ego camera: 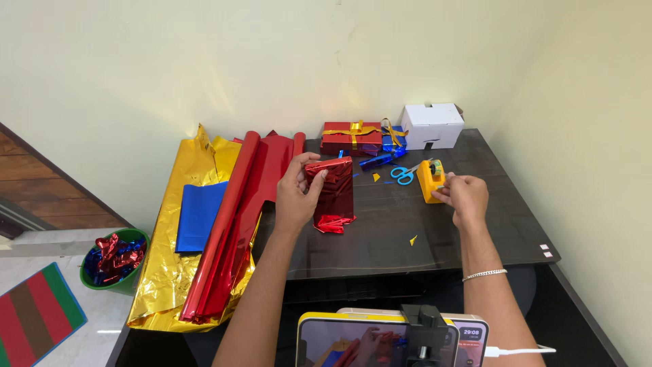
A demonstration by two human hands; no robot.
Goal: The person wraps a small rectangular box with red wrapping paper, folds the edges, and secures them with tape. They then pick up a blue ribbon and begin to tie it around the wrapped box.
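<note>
Left grip (293,196) clamps red-foil-wrapped box (333,194) upright, steadying its flap; right grip (463,197), at 3 o'clock, pinches tape from yellow dispenser (430,179).

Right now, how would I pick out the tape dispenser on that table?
Go to the dark table, right half, just before the white box. The tape dispenser sits beside blue scissors, under the right hand. It is the only yellow-orange plastic block there.

A dark table (407,231) bears foil sheets (204,231), wrapped gifts (351,138), scissors (403,175), a tape dispenser (430,180) and a white box (432,125).
</note>
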